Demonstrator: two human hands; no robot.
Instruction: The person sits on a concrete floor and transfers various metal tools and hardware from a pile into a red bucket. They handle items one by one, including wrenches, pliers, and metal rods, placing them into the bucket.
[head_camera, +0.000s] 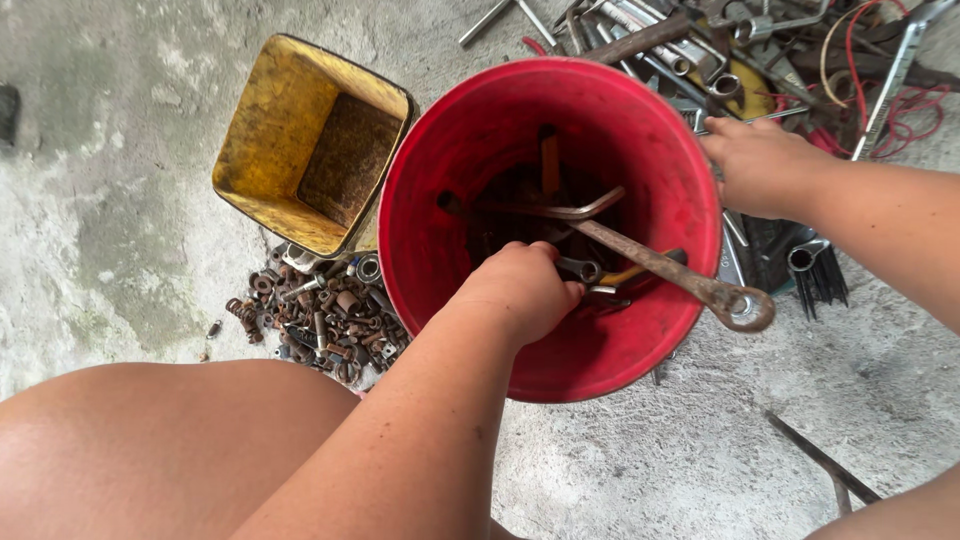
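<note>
A red plastic bucket (650, 150) stands on the concrete floor, holding several rusty tools. My left hand (520, 285) reaches down inside it, fingers curled around a small metal tool (580, 268) among the others. A long rusty ring spanner (690, 280) leans out over the bucket's right rim. My right hand (762, 165) rests at the far right rim of the bucket, knuckles up; what its fingers touch is hidden.
An empty, rusty yellow square tin (305, 140) stands left of the bucket. A heap of rusty nuts and bolts (320, 315) lies below it. A pile of spanners, wires and tools (760, 55) fills the top right. My bare knee (150, 450) is bottom left.
</note>
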